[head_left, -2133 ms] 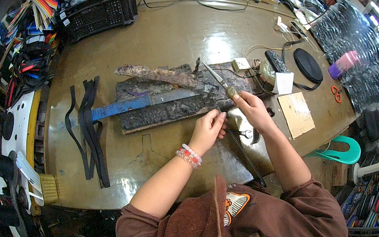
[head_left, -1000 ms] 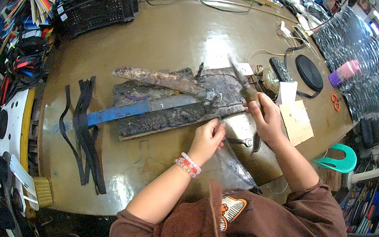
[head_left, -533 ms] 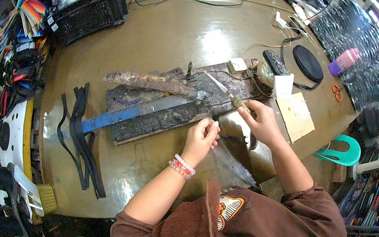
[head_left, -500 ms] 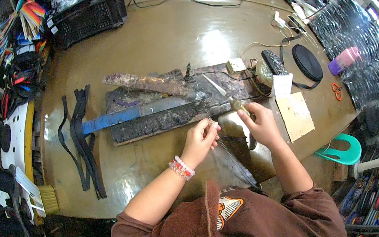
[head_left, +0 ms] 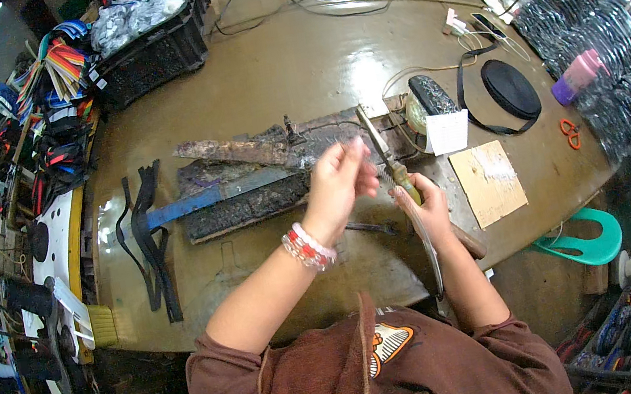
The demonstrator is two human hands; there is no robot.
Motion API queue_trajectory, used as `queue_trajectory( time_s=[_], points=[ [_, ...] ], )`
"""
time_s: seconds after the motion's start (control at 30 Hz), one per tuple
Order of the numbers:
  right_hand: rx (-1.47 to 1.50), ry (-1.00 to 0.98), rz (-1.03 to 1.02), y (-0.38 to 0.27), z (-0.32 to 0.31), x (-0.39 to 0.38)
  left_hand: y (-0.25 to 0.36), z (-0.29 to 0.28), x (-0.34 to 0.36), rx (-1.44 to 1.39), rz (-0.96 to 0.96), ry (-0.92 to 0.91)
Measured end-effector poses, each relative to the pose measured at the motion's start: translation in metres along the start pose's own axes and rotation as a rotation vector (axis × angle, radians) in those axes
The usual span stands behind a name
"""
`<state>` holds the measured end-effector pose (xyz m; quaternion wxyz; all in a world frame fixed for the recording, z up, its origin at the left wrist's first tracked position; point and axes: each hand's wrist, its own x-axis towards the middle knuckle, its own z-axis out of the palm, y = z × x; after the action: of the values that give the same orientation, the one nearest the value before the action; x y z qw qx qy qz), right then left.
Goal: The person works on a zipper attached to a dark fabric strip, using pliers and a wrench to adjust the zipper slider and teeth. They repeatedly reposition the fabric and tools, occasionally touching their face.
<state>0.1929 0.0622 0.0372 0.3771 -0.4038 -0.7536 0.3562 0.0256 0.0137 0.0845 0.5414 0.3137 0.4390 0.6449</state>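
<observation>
Your right hand [head_left: 431, 204] wraps the tapered, olive-handled metal tool [head_left: 399, 171], long axis and tip away-left; left hand [head_left: 338, 185] half-curled, hold unclear.

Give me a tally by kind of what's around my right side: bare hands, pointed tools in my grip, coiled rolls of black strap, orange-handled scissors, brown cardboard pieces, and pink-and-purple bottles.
Bare hands: 2, left hand and right hand
Pointed tool: 1
Coiled black strap roll: 1
Orange-handled scissors: 1
Brown cardboard piece: 1
Pink-and-purple bottle: 1
Total: 7
</observation>
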Motion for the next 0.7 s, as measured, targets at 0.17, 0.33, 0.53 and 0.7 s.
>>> queue_trajectory(
  time_s=[0.17, 0.33, 0.53, 0.7],
  points=[
    [-0.059, -0.073, -0.011, -0.035, -0.026, 0.032, -0.031, -0.022, -0.009, 0.402, -0.175, -0.021],
    [-0.192, -0.339, 0.151, -0.066, -0.015, 0.05, -0.024, -0.048, -0.021, 0.616, -0.228, -0.103],
    [-0.235, -0.304, -0.03, -0.08, 0.003, 0.048, -0.011, -0.078, -0.042, 0.559, -0.157, -0.109],
    [-0.231, -0.204, -0.049, -0.08, 0.014, 0.051, -0.022, -0.07, -0.036, 0.295, -0.073, -0.101]
  ],
)
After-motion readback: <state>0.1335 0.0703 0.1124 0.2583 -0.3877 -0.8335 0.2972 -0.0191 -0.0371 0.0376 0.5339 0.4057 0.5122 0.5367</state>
